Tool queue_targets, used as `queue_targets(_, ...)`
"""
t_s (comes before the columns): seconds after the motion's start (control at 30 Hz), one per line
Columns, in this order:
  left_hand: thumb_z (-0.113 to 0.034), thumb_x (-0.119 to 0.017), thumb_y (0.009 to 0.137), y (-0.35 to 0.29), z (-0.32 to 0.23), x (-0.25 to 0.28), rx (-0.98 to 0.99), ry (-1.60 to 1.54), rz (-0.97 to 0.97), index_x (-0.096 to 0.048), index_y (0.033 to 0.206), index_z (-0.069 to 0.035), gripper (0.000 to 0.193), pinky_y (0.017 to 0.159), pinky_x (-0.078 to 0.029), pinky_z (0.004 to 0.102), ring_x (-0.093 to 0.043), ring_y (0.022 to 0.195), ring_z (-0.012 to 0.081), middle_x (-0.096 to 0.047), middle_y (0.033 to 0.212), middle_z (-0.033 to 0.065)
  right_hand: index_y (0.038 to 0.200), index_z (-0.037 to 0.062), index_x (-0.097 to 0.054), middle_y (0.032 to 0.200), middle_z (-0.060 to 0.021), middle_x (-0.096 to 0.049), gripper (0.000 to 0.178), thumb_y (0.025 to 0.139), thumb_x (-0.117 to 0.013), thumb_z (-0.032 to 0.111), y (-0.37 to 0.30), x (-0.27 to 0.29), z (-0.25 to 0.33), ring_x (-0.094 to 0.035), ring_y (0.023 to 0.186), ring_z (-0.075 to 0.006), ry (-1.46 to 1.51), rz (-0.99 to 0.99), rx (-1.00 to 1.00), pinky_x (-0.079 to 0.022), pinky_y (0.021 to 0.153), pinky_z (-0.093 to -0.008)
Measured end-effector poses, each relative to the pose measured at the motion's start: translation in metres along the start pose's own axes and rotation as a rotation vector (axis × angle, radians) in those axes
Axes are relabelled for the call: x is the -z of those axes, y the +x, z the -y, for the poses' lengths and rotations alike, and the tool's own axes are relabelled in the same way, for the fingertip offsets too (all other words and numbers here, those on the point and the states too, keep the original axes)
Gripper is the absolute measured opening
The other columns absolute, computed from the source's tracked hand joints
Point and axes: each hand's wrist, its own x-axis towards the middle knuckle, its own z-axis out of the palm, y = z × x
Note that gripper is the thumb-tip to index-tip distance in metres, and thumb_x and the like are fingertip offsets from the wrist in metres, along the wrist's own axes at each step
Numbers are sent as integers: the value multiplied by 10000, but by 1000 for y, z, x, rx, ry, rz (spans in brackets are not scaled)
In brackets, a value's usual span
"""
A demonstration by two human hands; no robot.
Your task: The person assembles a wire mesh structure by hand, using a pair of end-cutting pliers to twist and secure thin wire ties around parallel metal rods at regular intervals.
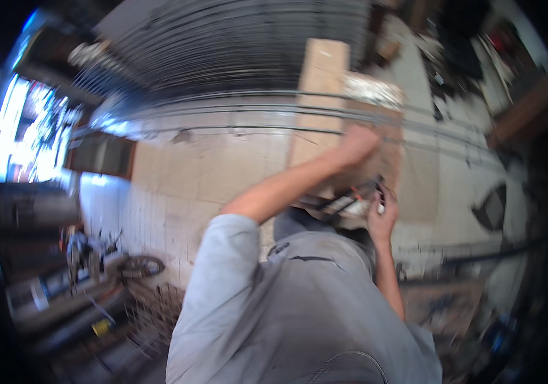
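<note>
My left hand (361,144) reaches across to the wooden workpiece and rests at the thin metal rods (322,112) that run sideways over it. Its fingers are smeared by motion, so what they grip cannot be made out. Closer to my body, my right hand (384,208) is closed on a dark tool (365,187) with long bars and a bit of orange-red; its exact kind is blurred. Under both hands lies a brown board (391,144), with a lighter wooden plank (322,70) beside it on the left. Shiny silvery wrapping (373,89) covers the board's far end.
A dense stack of long metal bars (242,51) fills the far side. A framed panel (102,153) stands left on the tiled floor (190,192). A wheel (141,265) and metal stock (75,320) lie lower left. A dark curved piece (492,208) is at the right.
</note>
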Motion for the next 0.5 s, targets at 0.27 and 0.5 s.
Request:
queue_targets(0.27,-127,-683,810,-3,-16,23,19,-4,-38,-598,1111,-21,330,720,-537,454,-665,809,377,-653,1013,190,1149,5,-637,1076,-179,-650,232,926,-595,53,-37,58,-9,-658,870,-302,-48,-36,-203,-525,791,-370)
queue_targets(0.5,-38,-618,810,1,-16,43,-180,128,76,-617,1092,-19,283,803,-531,430,-640,955,348,-639,1008,183,1184,36,-625,1236,-165,-589,356,833,-642,87,-39,21,5,-607,1071,-366,-316,366,-100,-512,890,-443)
